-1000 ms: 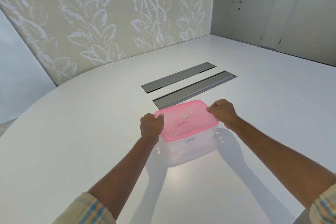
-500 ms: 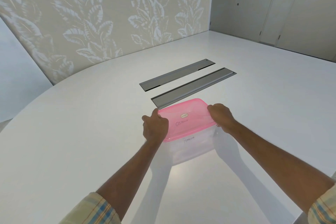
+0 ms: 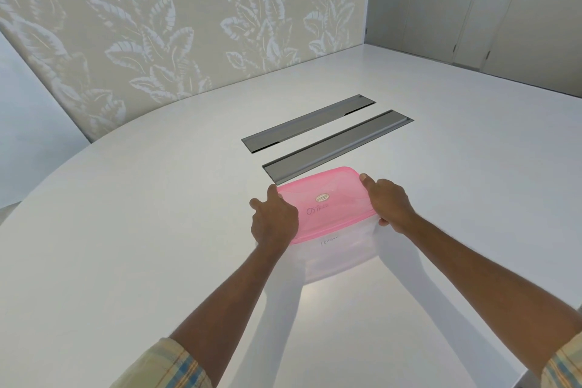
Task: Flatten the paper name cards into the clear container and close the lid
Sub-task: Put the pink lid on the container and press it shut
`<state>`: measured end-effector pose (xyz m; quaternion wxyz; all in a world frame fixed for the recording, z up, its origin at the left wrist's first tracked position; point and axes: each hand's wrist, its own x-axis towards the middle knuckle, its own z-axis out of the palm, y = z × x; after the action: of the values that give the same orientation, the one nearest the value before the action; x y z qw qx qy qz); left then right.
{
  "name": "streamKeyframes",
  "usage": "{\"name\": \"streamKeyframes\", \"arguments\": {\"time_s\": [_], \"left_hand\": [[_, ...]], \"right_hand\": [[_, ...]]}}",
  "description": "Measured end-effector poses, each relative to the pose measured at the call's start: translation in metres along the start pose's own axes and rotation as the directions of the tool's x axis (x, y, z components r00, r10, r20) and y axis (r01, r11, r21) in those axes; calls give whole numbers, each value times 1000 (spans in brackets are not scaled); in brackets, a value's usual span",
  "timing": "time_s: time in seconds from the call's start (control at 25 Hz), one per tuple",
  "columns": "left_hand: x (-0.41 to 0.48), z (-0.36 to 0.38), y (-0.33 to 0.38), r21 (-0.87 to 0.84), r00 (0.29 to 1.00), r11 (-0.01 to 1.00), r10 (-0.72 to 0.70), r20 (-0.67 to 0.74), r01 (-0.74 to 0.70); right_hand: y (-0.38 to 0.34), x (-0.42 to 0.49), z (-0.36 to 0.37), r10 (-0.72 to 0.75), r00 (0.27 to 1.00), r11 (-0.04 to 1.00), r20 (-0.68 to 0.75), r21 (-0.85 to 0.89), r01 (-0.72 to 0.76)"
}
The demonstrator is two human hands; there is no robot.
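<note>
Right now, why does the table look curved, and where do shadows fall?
Head view: the wide-angle lens likely exaggerates the curve of the table; soft shadows lie beside the left forearm and right forearm; a bright patch glows before the clear container; the pink lid is sharp, no glare.

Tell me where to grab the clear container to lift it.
Grip the clear container at its left and right ends, under the overhanging rim of the pink lid, one hand from each side. The rim gives fingers a ledge; the left hand and right hand sit there now.
</note>
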<state>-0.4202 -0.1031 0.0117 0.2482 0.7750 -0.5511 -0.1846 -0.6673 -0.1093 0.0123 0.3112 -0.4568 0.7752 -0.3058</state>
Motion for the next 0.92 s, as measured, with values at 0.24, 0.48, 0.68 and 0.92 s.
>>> {"name": "streamKeyframes", "arguments": {"time_s": [0.24, 0.48, 0.68, 0.92], "left_hand": [[1, -1, -2, -62, 999, 998, -16, 32, 18], [-2, -4, -6, -170, 998, 984, -58, 25, 61], [-5, -8, -6, -192, 983, 965, -168, 75, 180], [-6, -9, -4, -131, 984, 978, -149, 102, 162]], "right_hand": [[1, -5, 3, -30, 997, 998, -65, 53, 33], [5, -15, 11, -32, 980, 999, -197, 18, 36], [7, -21, 10, 135, 985, 987, -111, 103, -123], [11, -23, 10, 129, 988, 962, -90, 253, -102]]}}
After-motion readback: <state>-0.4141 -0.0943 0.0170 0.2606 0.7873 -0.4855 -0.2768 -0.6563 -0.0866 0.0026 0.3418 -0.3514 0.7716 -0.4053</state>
